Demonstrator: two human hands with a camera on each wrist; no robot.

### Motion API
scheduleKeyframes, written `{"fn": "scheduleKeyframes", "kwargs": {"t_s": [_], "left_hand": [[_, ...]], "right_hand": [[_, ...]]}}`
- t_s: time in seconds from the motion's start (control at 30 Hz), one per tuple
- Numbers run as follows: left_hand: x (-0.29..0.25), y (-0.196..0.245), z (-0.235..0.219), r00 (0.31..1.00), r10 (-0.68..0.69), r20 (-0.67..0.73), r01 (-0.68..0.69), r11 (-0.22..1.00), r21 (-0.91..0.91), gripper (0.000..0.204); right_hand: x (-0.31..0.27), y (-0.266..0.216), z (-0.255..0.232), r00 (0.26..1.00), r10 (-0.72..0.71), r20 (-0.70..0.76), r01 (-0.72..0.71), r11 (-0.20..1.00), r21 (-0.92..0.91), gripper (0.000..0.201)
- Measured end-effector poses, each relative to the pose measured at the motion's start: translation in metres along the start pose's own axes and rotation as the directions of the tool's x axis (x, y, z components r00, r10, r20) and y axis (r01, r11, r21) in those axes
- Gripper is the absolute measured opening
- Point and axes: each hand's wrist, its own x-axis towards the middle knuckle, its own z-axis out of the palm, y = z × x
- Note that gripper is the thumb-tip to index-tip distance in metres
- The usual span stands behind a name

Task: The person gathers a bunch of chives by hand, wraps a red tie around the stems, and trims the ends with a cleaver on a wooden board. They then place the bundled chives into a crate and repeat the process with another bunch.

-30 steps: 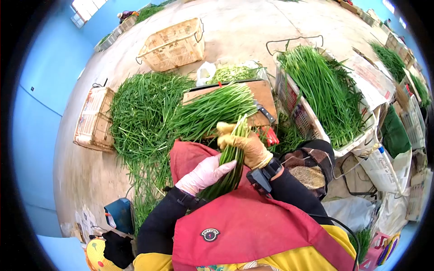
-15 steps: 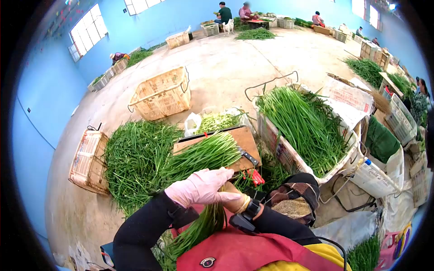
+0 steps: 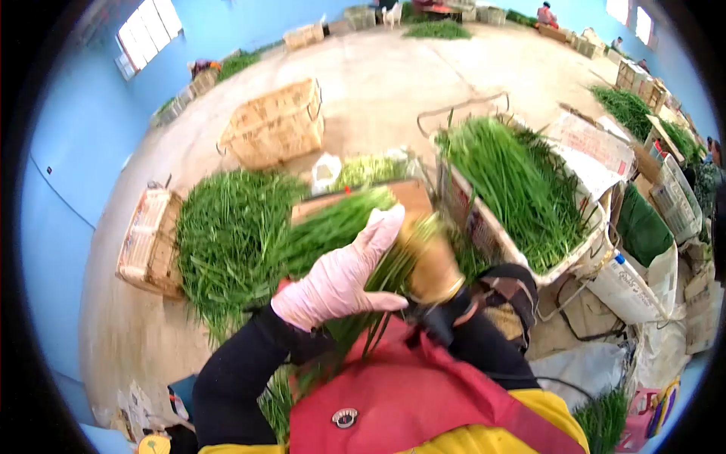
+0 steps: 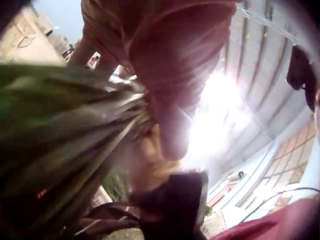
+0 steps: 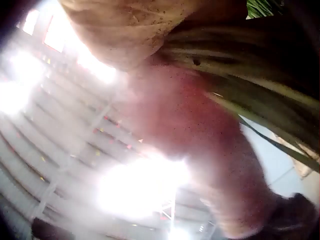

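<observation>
In the head view, my left hand (image 3: 336, 280) in a pink glove lies along a bundle of long green chives (image 3: 395, 266), fingers straight and thumb spread away. My right hand (image 3: 437, 274), in a yellowish glove and blurred, grips the same bundle near its pale ends. The dark leaves hang down toward the red apron (image 3: 378, 378). From the left wrist, the chives (image 4: 60, 145) fan out beside the pink glove. The right wrist view has the yellowish glove (image 5: 125, 30) over the stems (image 5: 250, 75). More chives (image 3: 325, 231) lie on a wooden board (image 3: 412, 195) just beyond the hands.
A loose heap of chives (image 3: 234, 227) spreads on the left, beside a crate (image 3: 150, 242). Another crate (image 3: 276, 125) stands ahead. At the right, a crate (image 3: 484, 212) holds long chives. Pale trimmings (image 3: 370, 170) lie behind the board.
The head view tilted up, then slightly down again. My left hand went from holding the bundle with its thumb to lying straight-fingered beside it. My right hand has shifted right with the bundle.
</observation>
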Motion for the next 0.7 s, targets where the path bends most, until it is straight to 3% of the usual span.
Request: {"fn": "scheduleKeyframes", "kwargs": {"t_s": [0.03, 0.07, 0.1, 0.13, 0.17, 0.2, 0.23, 0.27, 0.3, 0.33, 0.37, 0.4, 0.43, 0.47, 0.53, 0.6, 0.67, 0.7], "left_hand": [[-0.009, -0.006, 0.009, 0.999, 0.027, -0.017, -0.028, 0.996, -0.085, 0.105], [-0.019, -0.007, 0.016, 0.988, -0.14, 0.072, 0.15, 0.973, -0.176, 0.098], [-0.029, -0.016, 0.025, 0.951, -0.268, 0.151, 0.301, 0.914, -0.271, 0.093], [-0.042, -0.036, 0.04, 0.946, -0.29, 0.145, 0.314, 0.929, -0.197, 0.085], [-0.046, -0.033, 0.037, 0.844, -0.46, 0.274, 0.517, 0.834, -0.192, 0.066], [-0.07, -0.059, 0.063, 0.916, -0.388, 0.102, 0.4, 0.871, -0.285, 0.045], [-0.068, -0.063, 0.056, 0.812, -0.504, 0.294, 0.568, 0.8, -0.196, 0.042], [-0.08, -0.073, 0.063, 0.822, -0.505, 0.265, 0.555, 0.813, -0.174, 0.037], [-0.089, -0.083, 0.067, 0.772, -0.564, 0.294, 0.595, 0.803, -0.022, 0.035], [-0.098, -0.089, 0.068, 0.715, -0.626, 0.31, 0.62, 0.774, 0.133, 0.033], [-0.111, -0.1, 0.073, 0.718, -0.624, 0.308, 0.619, 0.775, 0.126, 0.033], [-0.126, -0.114, 0.08, 0.761, -0.612, 0.216, 0.623, 0.782, 0.018, 0.033], [-0.13, -0.117, 0.078, 0.79, -0.601, 0.12, 0.611, 0.786, -0.09, 0.033], [-0.131, -0.122, 0.076, 0.779, -0.626, 0.038, 0.614, 0.75, -0.245, 0.033], [-0.126, -0.123, 0.06, 0.74, -0.666, -0.095, 0.593, 0.713, -0.373, 0.037], [-0.114, -0.123, 0.053, 0.74, -0.649, -0.177, 0.391, 0.628, -0.673, 0.043], [-0.078, -0.077, 0.037, 0.807, -0.522, -0.274, 0.226, 0.703, -0.674, 0.057], [-0.059, -0.058, 0.034, 0.845, -0.375, -0.381, 0.154, 0.853, -0.498, 0.069]], "right_hand": [[0.021, -0.017, -0.02, 0.955, -0.105, 0.278, 0.112, 0.994, -0.008, 0.012], [0.018, -0.039, -0.018, 0.95, -0.232, 0.207, 0.252, 0.965, -0.076, 0.016], [0.016, -0.067, -0.023, 0.959, -0.218, 0.18, 0.239, 0.965, -0.105, 0.019], [0.017, -0.088, -0.039, 0.917, -0.317, 0.241, 0.361, 0.917, -0.167, 0.013], [0.013, -0.106, -0.045, 0.92, -0.363, 0.146, 0.38, 0.918, -0.115, 0.014], [0.007, -0.12, -0.049, 0.91, -0.412, 0.046, 0.414, 0.908, -0.071, 0.016], [0.003, -0.129, -0.052, 0.897, -0.441, -0.039, 0.437, 0.895, -0.087, 0.017], [0.001, -0.138, -0.056, 0.872, -0.476, -0.116, 0.466, 0.879, -0.103, 0.019], [0.001, -0.152, -0.074, 0.889, -0.459, -0.01, 0.457, 0.888, -0.052, 0.022], [0.0, -0.163, -0.082, 0.871, -0.484, -0.082, 0.48, 0.875, -0.067, 0.026], [-0.003, -0.171, -0.084, 0.842, -0.526, -0.123, 0.518, 0.851, -0.092, 0.026], [-0.006, -0.178, -0.085, 0.807, -0.568, -0.162, 0.555, 0.823, -0.119, 0.027], [-0.01, -0.185, -0.087, 0.825, -0.553, -0.115, 0.542, 0.833, -0.113, 0.03], [-0.009, -0.186, -0.09, 0.825, -0.553, -0.117, 0.542, 0.832, -0.118, 0.03], [-0.004, -0.184, -0.096, 0.795, -0.6, -0.083, 0.539, 0.763, -0.357, 0.029], [0.002, -0.171, -0.094, 0.823, -0.544, -0.163, 0.435, 0.789, -0.434, 0.029], [-0.002, -0.148, -0.07, 0.848, -0.516, -0.121, 0.442, 0.815, -0.375, 0.028], [0.0, -0.134, -0.053, 0.868, -0.49, 0.079, 0.492, 0.828, -0.268, 0.025]]}}
